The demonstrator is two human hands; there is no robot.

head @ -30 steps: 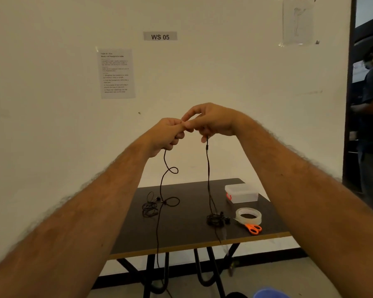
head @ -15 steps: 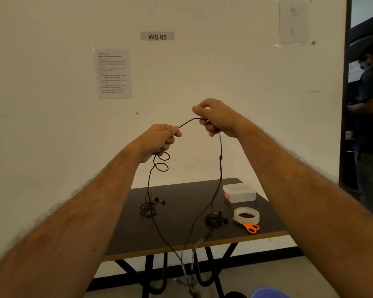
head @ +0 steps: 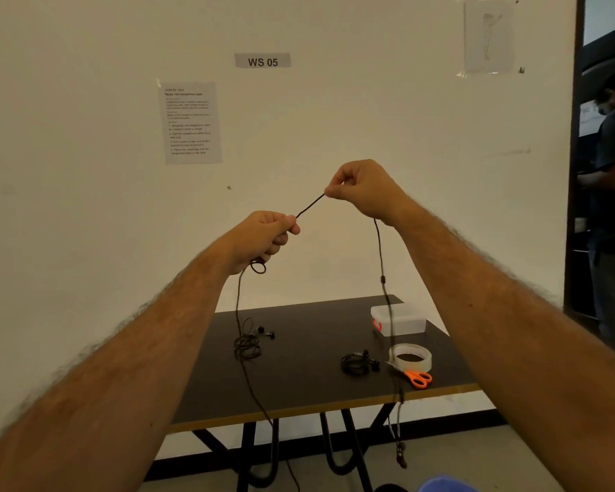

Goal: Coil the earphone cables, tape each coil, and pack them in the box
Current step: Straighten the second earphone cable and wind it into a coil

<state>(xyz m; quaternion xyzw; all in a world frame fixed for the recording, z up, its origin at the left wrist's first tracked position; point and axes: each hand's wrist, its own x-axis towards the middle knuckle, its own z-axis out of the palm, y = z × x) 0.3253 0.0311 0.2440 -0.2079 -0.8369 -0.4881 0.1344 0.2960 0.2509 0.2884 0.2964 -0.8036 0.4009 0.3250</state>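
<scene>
So a second ago both hands were bunched together mid-frame; now they've pulled apart and a short run of earphone cable (head: pixel 309 205) is stretched taut between them. Left hand (head: pixel 263 236) grips it in a fist, with a small loop poking out underneath; right hand (head: pixel 361 188) pinches it higher up, the rest dangling down past the worktop (head: pixel 299 378) edge. Looks like straightening or measuring out the next wrap, so coiling has barely started. One loose bundle (head: pixel 247 346) and one coil (head: pixel 355 362) sit on the worktop, near the tape (head: pixel 410 356), scissors (head: pixel 418 378) and box (head: pixel 398 319) at lower right.
</scene>
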